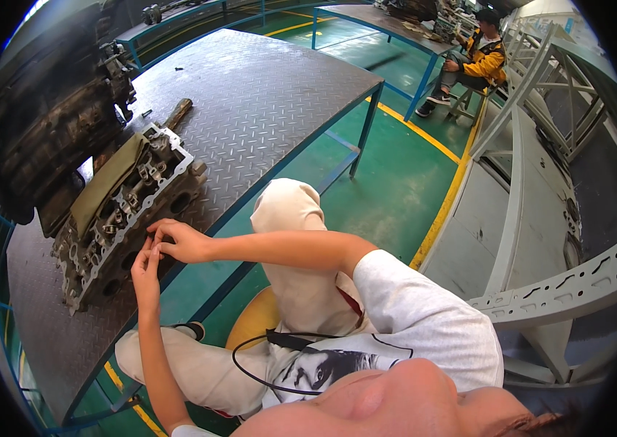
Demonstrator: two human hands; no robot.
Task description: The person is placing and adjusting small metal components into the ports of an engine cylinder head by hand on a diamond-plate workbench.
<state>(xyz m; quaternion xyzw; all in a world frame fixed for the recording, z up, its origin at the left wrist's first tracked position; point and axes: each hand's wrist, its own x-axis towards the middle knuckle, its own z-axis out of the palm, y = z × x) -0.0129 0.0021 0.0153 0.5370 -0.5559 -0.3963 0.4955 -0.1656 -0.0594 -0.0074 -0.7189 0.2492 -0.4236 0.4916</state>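
Observation:
A metal engine cylinder head [133,211] lies on the steel-topped table, tilted, its open valve side facing up. Along its top rests a flat olive strip [108,186], perhaps cloth. Beside the head's near side, my left hand [147,273] and my right hand [183,242] meet at the fingertips. Both have their fingers pinched together; anything between them is too small or hidden to make out. My right forearm crosses in front of my raised knee, while my left arm reaches up from the lower edge.
A dark engine block [53,124] stands at the left behind the cylinder head. A worn wooden piece [179,113] lies by the head's far end. The tread-plate table [250,95] has blue legs. Grey metal framing [556,291] rises at right. Another person [483,58] sits farther off.

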